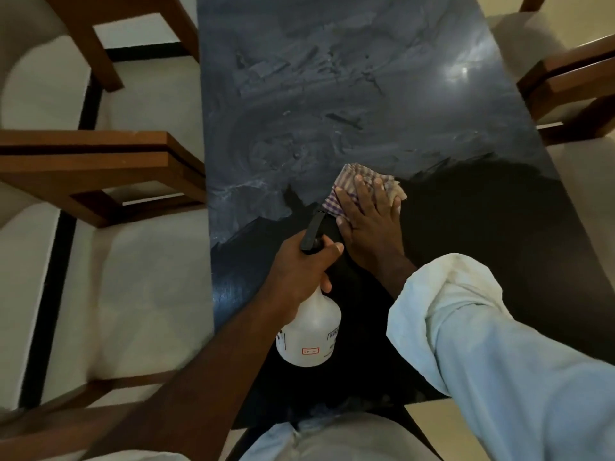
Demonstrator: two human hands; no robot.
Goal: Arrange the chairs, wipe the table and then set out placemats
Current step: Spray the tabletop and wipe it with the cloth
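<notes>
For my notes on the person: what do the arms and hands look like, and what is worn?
The right arm has a pale blue sleeve, rolled back into a thick, whiter cuff above the wrist. The left forearm is bare. The left hand and right hand are bare too: no glove, ring or watch shows.

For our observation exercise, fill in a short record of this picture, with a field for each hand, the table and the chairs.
left hand: grips the spray bottle by its neck, over the table's near end
right hand: fingers flat, pressing the checked cloth onto the table
table: dark top, smeared streaks across the far part
chairs: left chair and right chair, both wooden, at the table's long sides
</notes>
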